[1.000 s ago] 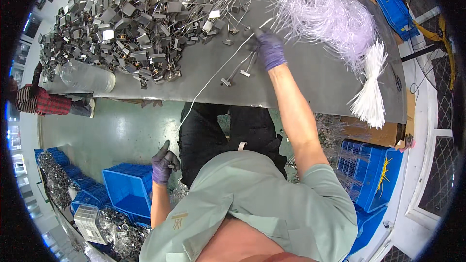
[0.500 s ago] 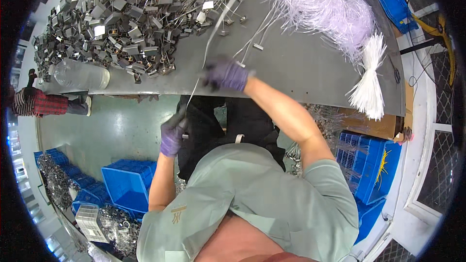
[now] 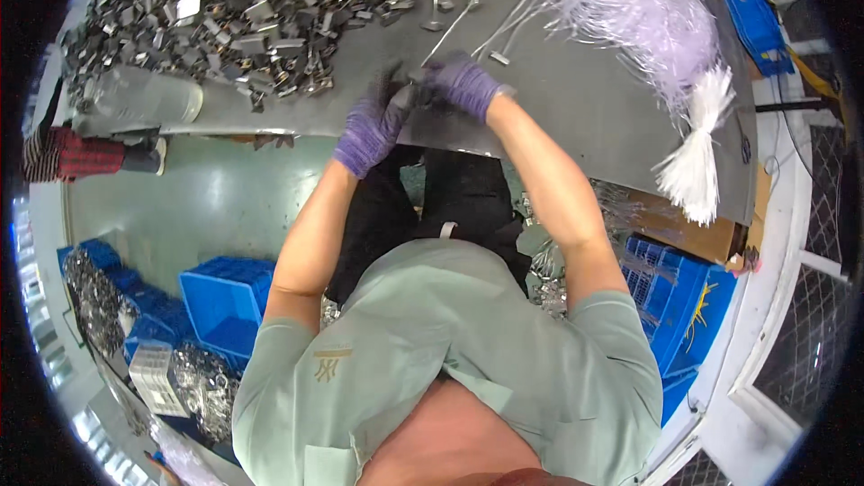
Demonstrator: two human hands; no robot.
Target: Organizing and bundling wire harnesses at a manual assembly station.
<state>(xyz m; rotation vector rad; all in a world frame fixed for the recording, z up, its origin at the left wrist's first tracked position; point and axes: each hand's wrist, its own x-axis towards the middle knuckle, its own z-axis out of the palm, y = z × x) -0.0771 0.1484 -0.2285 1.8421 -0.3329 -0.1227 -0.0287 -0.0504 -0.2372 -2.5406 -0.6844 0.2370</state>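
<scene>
While both gloved hands meet above the near part of the dark grey surface (image 3: 576, 117), I look down on them through the head camera. My left hand (image 3: 373, 126) angles up and inward, and my right hand (image 3: 463, 84) comes across from the other side, the fingertips of the two close together. Motion blurs the fingers, so I cannot tell whether either grip is apart, together or clamped on something. A thin white wire (image 3: 470, 5) slants across the surface, its lower end just beside my right hand's fingertips; I cannot make out whether it is pinched there. Just beyond that hand lies a small silvery connector (image 3: 499, 58). On the far left I see a heap of grey, box-shaped metal pieces (image 3: 234, 13), with a clear plastic bottle (image 3: 153, 94) lying on its side near the edge. Over to the right sprawls a lilac-tinted bundle of wires (image 3: 630, 18), near a fanned white sheaf (image 3: 697, 157). Below, an open blue crate (image 3: 202, 301) stands on the green floor (image 3: 207, 216).
</scene>
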